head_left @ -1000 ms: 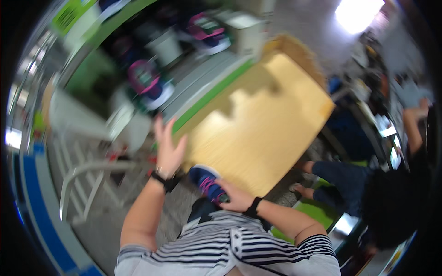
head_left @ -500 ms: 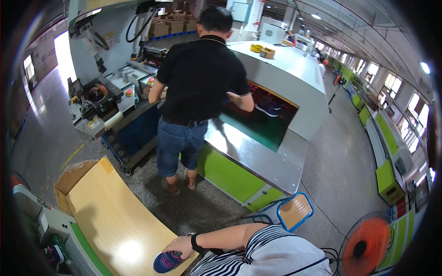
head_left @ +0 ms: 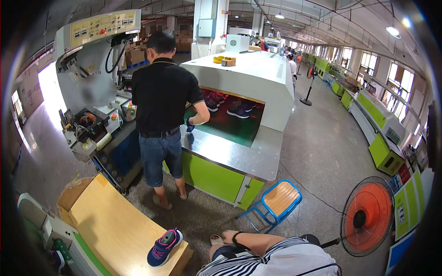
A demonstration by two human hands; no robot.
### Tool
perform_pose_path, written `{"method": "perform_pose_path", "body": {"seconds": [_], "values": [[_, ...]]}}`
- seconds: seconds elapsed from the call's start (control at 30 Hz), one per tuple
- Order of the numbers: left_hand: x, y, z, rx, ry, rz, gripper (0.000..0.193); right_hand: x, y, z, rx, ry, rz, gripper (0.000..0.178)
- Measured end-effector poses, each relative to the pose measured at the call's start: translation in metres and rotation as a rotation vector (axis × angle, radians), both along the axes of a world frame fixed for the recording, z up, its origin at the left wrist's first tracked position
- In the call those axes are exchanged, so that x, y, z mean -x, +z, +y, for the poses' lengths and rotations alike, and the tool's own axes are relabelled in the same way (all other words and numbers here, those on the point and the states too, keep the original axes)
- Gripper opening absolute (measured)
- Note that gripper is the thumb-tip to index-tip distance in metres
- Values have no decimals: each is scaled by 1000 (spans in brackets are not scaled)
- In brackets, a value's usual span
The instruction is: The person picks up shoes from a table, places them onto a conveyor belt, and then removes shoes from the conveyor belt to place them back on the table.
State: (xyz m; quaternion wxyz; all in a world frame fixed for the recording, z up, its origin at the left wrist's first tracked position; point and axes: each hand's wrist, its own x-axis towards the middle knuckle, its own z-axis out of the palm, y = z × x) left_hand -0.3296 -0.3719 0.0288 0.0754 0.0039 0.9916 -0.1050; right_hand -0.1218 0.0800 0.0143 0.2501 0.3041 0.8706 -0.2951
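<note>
My right hand [head_left: 228, 236], with a black band on its wrist, rests low by my knee. Its small, partly shaded fingers look loosely stretched, and I see nothing in them. A navy sneaker with pink laces and a grey insert in its opening [head_left: 164, 248] stands on the near end of the light wood tabletop [head_left: 108, 214], apart from my hand. My left hand is out of view. Ahead, a co-worker in a black shirt [head_left: 163, 99] holds a blue shoe [head_left: 189, 124] at the mouth of a white tunnel machine [head_left: 239, 73].
Dark sneakers [head_left: 239, 109] sit on the machine's green belt. A metal ledge [head_left: 216, 152] runs before it. Close by are a blue-framed stool [head_left: 282, 198] and an orange floor fan [head_left: 367, 216]. A press with a control panel [head_left: 103, 28] stands left, a green-edged machine [head_left: 85, 250] lower left.
My right hand has let go of the sneaker and drawn back right to my knee; the sneaker stays on the tabletop. The view has turned, and the co-worker now holds a blue shoe.
</note>
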Motion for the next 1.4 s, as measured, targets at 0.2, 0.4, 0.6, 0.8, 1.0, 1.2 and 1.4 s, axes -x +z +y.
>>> {"method": "perform_pose_path", "body": {"seconds": [0.2,0.4,0.6,0.8,1.0,1.2,1.4], "values": [[10,-45,-12,363,-87,545,125,-131,-65,21,15,9,-324,37],[12,-70,-5,176,-152,605,129,-137,-49,16,64,-147,-180,34],[13,-70,-18,45,-143,493,135,-92,-16,5,139,-172,-101,41],[15,-96,-27,9,-130,674,137,-89,-6,-1,103,-75,-135,50],[13,-98,-24,-10,-60,528,138,-104,-11,7,116,-41,-231,39],[9,-69,-14,-24,-5,351,139,-108,-4,5,86,-84,-160,38],[13,-73,-17,-49,44,280,141,-94,-12,2,96,-69,-201,47]]}}
